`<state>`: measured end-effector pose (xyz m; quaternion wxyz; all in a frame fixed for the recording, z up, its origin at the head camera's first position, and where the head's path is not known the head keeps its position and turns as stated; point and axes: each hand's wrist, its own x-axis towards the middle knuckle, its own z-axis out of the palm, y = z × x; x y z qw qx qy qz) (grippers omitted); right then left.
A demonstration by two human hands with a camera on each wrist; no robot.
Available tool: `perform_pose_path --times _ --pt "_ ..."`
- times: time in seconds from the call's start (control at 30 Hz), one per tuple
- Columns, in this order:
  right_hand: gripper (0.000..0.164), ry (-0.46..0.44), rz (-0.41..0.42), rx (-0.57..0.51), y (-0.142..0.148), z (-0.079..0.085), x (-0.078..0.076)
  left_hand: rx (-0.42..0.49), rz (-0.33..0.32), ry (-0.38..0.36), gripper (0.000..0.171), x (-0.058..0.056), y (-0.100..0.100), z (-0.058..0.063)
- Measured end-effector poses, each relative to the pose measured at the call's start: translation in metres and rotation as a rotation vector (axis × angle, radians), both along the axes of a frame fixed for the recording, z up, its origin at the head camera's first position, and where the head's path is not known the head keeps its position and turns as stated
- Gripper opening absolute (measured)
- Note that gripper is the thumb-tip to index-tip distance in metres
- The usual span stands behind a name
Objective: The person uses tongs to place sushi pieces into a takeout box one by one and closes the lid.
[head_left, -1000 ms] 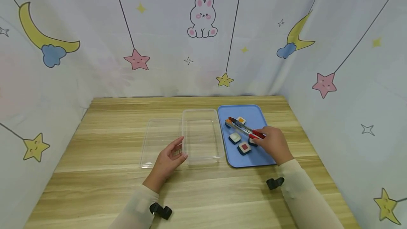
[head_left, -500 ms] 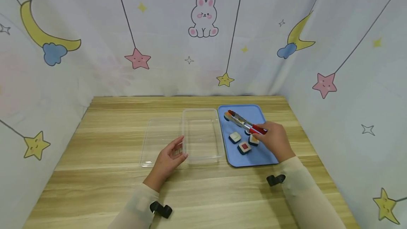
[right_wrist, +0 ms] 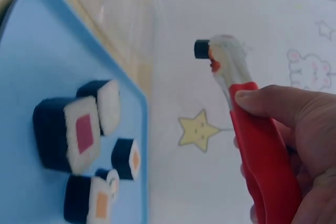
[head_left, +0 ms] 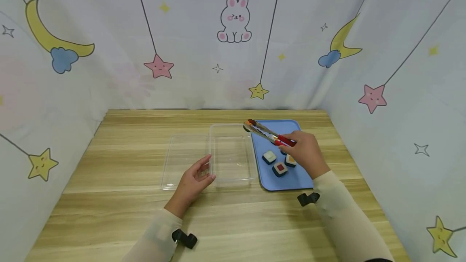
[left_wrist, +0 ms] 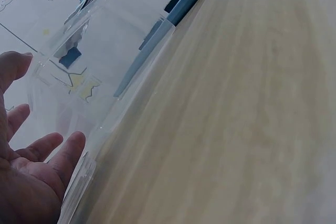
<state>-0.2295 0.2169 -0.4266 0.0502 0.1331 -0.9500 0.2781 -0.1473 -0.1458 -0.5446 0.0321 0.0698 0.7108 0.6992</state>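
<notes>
My right hand (head_left: 307, 152) grips red-handled metal tongs (right_wrist: 262, 153), thumb along the handle. Pinched in their tips is a small sushi piece (right_wrist: 201, 49) with a dark wrap and an orange top. In the head view, that piece is raised over the far right corner of a clear plastic container (head_left: 233, 180). Beside the container's left wall, my left hand (head_left: 192, 183) has its fingers spread and loosely bent, fingertips right at the wall. Several toy-like sushi rolls, among them one with a red centre (head_left: 280, 168), lie on a blue tray (head_left: 267, 184).
Left of the container lies a flat clear lid (head_left: 185, 153), partly behind the left hand. The blue tray stands close against the container's right side. A patterned white curtain (head_left: 196, 88) rises behind the wooden table (head_left: 240, 221) and along both sides.
The right hand has lifted the tongs with the orange-topped sushi piece off the tray and moved it left and away, to the container's far corner. The left hand stays in place.
</notes>
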Motion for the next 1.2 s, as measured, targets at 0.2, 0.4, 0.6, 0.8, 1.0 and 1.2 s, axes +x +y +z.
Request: perform_pose_path --times 0.2,0.4,0.6,0.8,1.0,1.2 --pt "0.04 -0.008 0.049 0.07 -0.028 0.003 -0.008 -0.013 -0.009 -0.005 0.069 -0.001 -0.001 -0.001" --pt "0.037 -0.04 0.105 0.091 -0.059 -0.005 -0.017 -0.015 -0.011 0.001 0.07 -0.001 -0.001 -0.001" --pt "0.033 -0.064 0.137 0.169 -0.084 -0.011 -0.023 0.006 -0.016 0.0 0.07 -0.001 0.0 0.0" --pt "0.031 -0.072 0.141 0.27 -0.1 -0.013 -0.028 0.017 -0.024 0.006 0.071 -0.001 0.001 0.0" --pt "0.029 -0.046 0.177 0.295 -0.107 -0.012 -0.029 0.001 -0.02 -0.002 0.069 -0.001 0.0 0.0" --pt "0.027 -0.06 0.186 0.292 -0.11 -0.013 -0.032 -0.011 -0.02 -0.015 0.069 -0.001 -0.002 -0.003"
